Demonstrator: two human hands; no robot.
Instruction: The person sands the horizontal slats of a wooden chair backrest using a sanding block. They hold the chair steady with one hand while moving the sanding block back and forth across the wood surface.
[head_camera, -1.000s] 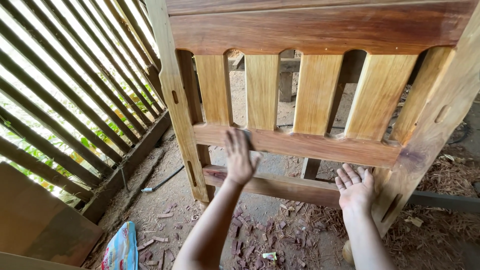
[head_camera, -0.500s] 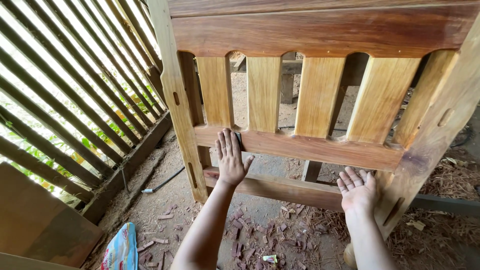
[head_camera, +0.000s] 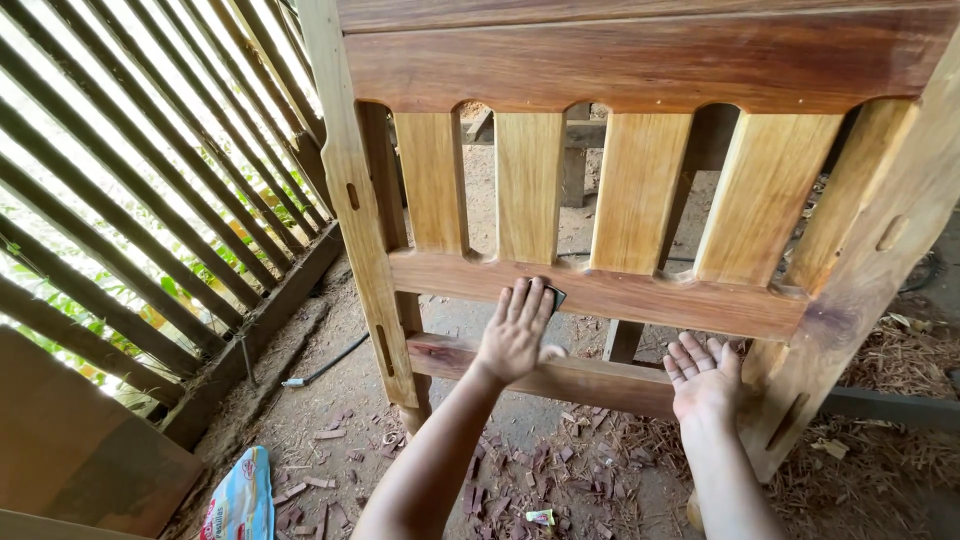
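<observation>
- On the middle rail (head_camera: 640, 295) of the wooden frame (head_camera: 640, 60), left hand (head_camera: 515, 335) presses flat, fingers spread, over a dark sanding pad (head_camera: 555, 296).
- Right hand (head_camera: 703, 375) hovers open, palm up, near the lower rail (head_camera: 570, 378), holding nothing.

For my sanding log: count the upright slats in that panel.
5: four slats side by side, a fifth by the right post. None seems hidden.

A slatted wall (head_camera: 130, 180) stands at nine o'clock; a blue packet (head_camera: 243, 497) and wood chips (head_camera: 520, 480) lie on the dirt floor (head_camera: 330, 400) at six.
</observation>
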